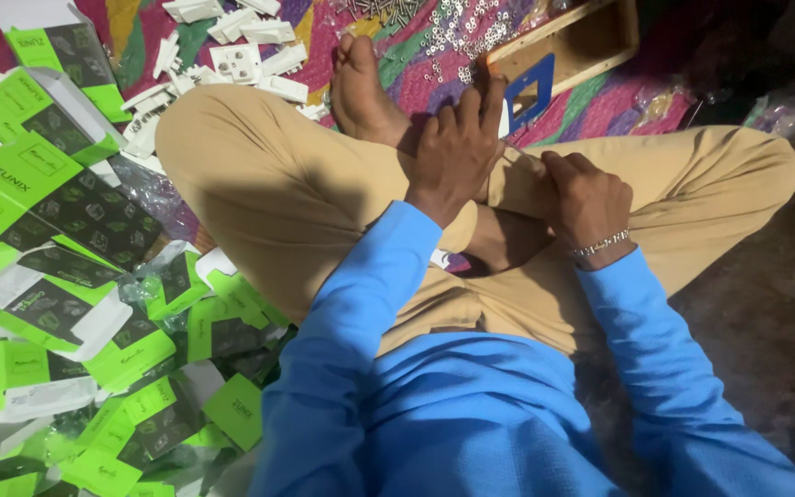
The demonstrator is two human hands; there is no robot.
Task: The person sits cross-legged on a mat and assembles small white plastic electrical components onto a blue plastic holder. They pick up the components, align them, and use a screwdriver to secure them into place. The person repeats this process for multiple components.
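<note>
I sit cross-legged in tan trousers and blue sleeves. My left hand (457,138) lies over my ankle, beside my bare foot (361,87). Its fingers stretch to the left edge of a blue square frame plate (531,92), which leans against a wooden box (591,41). The thumb is hidden, so I cannot tell whether the hand grips the plate. My right hand (589,198), with a metal bracelet at the wrist, rests on my right shin. Its fingers are curled in and nothing shows in them.
A heap of green and black cartons (57,276) fills the left side. White plastic socket parts (236,60) lie beyond my left knee. Small screws and washers (453,28) are strewn over the patterned cloth. Clear plastic bags (784,115) sit at the far right.
</note>
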